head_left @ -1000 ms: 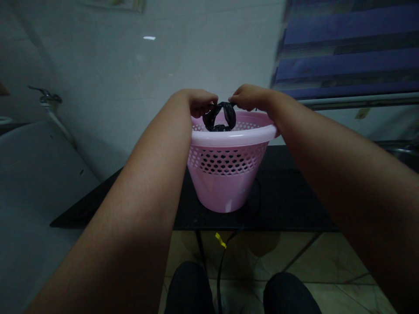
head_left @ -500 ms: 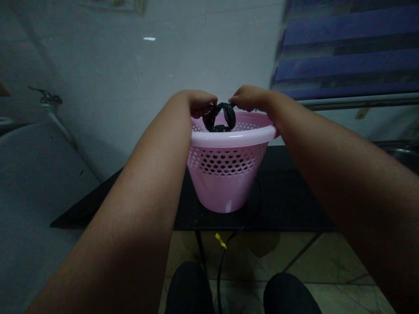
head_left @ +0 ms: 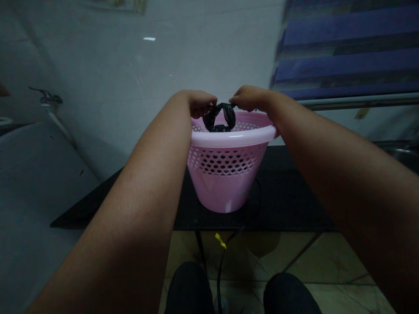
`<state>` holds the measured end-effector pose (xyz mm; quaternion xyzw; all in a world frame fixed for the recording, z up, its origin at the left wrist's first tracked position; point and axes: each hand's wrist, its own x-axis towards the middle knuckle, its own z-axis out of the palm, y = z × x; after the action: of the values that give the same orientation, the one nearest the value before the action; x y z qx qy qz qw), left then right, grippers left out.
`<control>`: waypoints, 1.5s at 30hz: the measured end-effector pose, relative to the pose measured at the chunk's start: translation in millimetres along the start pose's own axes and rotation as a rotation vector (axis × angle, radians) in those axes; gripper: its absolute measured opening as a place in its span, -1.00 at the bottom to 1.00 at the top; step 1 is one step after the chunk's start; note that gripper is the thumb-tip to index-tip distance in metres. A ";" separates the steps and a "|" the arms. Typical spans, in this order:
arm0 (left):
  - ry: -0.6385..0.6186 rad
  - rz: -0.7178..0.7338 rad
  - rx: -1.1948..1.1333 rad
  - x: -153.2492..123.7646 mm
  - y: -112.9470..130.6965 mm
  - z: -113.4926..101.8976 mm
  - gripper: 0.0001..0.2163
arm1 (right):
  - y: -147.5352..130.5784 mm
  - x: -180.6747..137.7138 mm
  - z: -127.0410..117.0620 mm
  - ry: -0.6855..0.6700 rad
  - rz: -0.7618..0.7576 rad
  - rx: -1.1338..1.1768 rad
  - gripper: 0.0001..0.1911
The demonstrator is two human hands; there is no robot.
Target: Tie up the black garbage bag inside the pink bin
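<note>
A pink plastic basket [head_left: 225,187] with a band of holes below its rim stands upright on a black counter [head_left: 294,200]. Black plastic bag [head_left: 230,117] material rises above the basket's near rim, its two gathered ends pulled apart and crossing into a loop. My left hand [head_left: 202,104] pinches one end at the left of the loop. On the other side my right hand [head_left: 248,98] has its fingers closed on the other end. Both forearms reach past the basket's sides. Most of the bag is hidden inside the basket.
A tap [head_left: 49,97] with a pale hose is on the wall at left, above a grey appliance-like surface [head_left: 36,183]. A black cable with a yellow tag [head_left: 221,240] hangs over the counter's front edge. A striped blind [head_left: 347,52] covers the upper right.
</note>
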<state>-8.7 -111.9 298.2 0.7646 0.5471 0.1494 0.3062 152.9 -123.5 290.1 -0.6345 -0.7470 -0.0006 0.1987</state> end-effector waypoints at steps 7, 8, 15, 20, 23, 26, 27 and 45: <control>-0.059 0.010 -0.017 -1.0 -0.1 -0.4 -0.84 | 0.3 -0.7 0.3 0.004 0.003 0.009 -0.76; -0.059 0.010 -0.012 -1.0 -0.1 -0.4 -0.84 | 0.5 -0.2 0.4 0.004 0.005 0.011 -0.76; -0.058 -0.009 0.023 3.7 -0.4 -2.0 -0.84 | 3.4 6.2 2.6 0.016 0.022 -0.017 -0.70; -0.043 0.002 0.121 5.7 -0.5 -3.6 -0.84 | 5.1 7.7 3.5 0.011 0.019 -0.017 -0.68; -0.057 0.005 0.090 3.3 -0.5 -2.7 -0.83 | 5.5 7.6 3.4 0.008 0.019 -0.010 -0.68; -0.067 -0.008 0.036 1.7 -0.5 -1.4 -0.82 | 5.2 7.5 3.2 0.001 0.021 -0.001 -0.68; -0.062 -0.017 0.031 1.7 -0.5 -1.2 -0.82 | 4.9 7.4 3.1 0.000 0.024 0.002 -0.68; 0.003 -0.045 0.043 7.5 -1.1 -2.8 -0.83 | 3.4 4.5 1.6 -0.008 0.040 -0.031 -0.71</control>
<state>-8.4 -103.8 298.9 0.7582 0.5677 0.1318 0.2923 155.1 -118.2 289.1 -0.6522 -0.7349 -0.0055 0.1858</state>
